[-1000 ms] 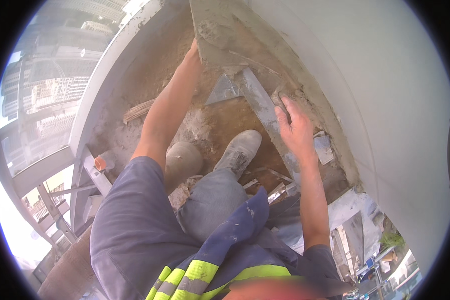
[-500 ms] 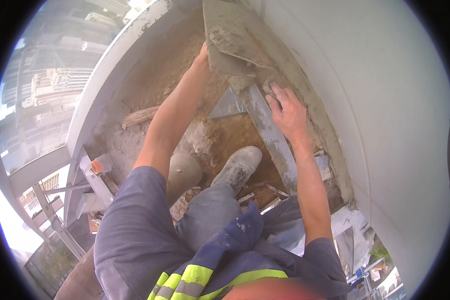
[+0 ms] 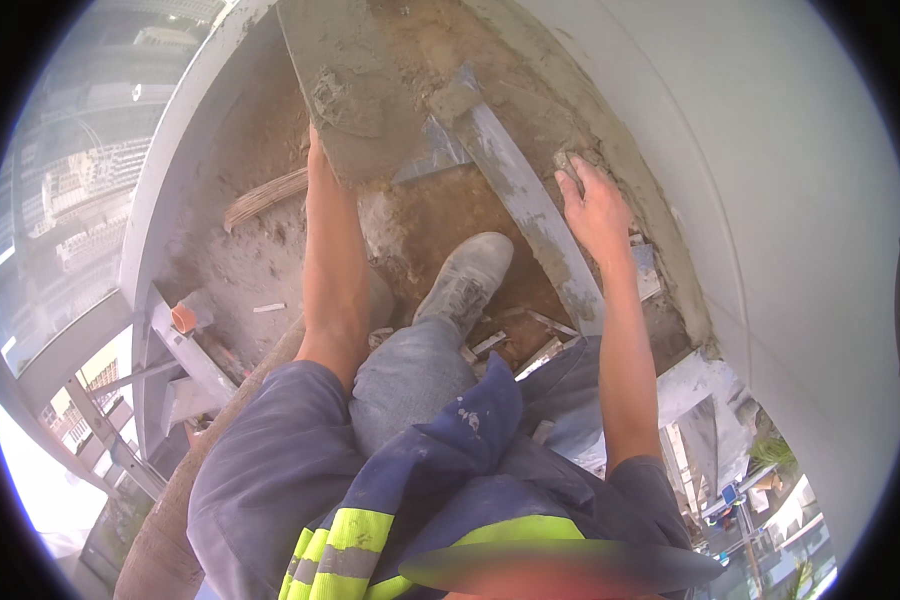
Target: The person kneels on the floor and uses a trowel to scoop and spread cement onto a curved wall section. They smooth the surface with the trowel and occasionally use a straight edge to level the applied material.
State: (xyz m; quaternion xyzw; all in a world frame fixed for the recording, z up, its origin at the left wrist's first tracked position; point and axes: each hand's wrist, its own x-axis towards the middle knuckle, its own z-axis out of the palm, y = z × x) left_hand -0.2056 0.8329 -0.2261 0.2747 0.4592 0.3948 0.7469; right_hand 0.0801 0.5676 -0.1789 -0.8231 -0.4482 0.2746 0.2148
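Note:
My left hand [image 3: 317,150] grips a flat grey mortar board [image 3: 355,55] at its left edge; most of the fingers are hidden beneath it. A mound of wet mortar [image 3: 347,100] sits on top. My right hand [image 3: 597,208] is closed beside the base of the pale wall, thumb and fingers around what looks like the handle of a trowel. Its mortar-smeared blade [image 3: 532,108] blends into the mortar strip [image 3: 610,125] along the wall. Below and left of this hand lies a long grey plank [image 3: 520,195], smeared with mortar at its far end.
My grey shoe [image 3: 470,270] stands on brown, dirty ground. To the left lie a bundle of thin wooden strips [image 3: 267,197] and an orange pipe end [image 3: 183,318]. The pale curved wall [image 3: 770,200] rises at the right. A drop with buildings shows beyond the left parapet [image 3: 175,140].
My left hand has moved left with the mortar board, away from the trowel. My right hand has shifted slightly right and nearer, and the blade now lies by the wall's mortar strip.

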